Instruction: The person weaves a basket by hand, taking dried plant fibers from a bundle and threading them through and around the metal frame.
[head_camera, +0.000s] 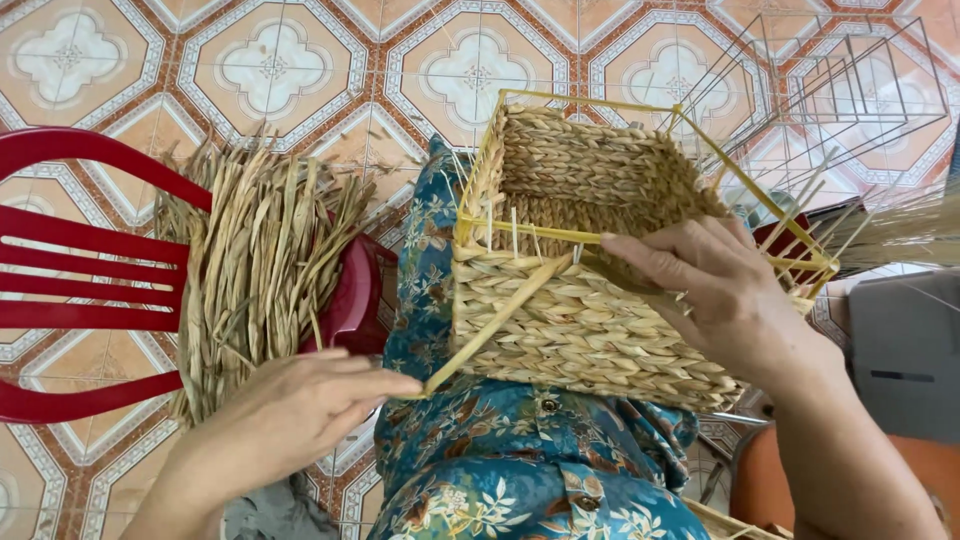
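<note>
A half-woven straw basket (570, 330) on a yellow wire frame (600, 105) rests on my lap, which is covered by blue floral cloth (500, 450). My right hand (715, 290) grips the basket's near rim, fingers over the woven wall. My left hand (300, 405) pinches the end of a long straw strand (490, 325). The strand runs diagonally up to the rim, where it meets the weave.
A red plastic chair (90, 290) at left carries a bundle of dried straw (255, 270). Empty wire frames (840, 90) stand at the upper right on the patterned tile floor (270, 70). A grey box (905, 350) sits at right.
</note>
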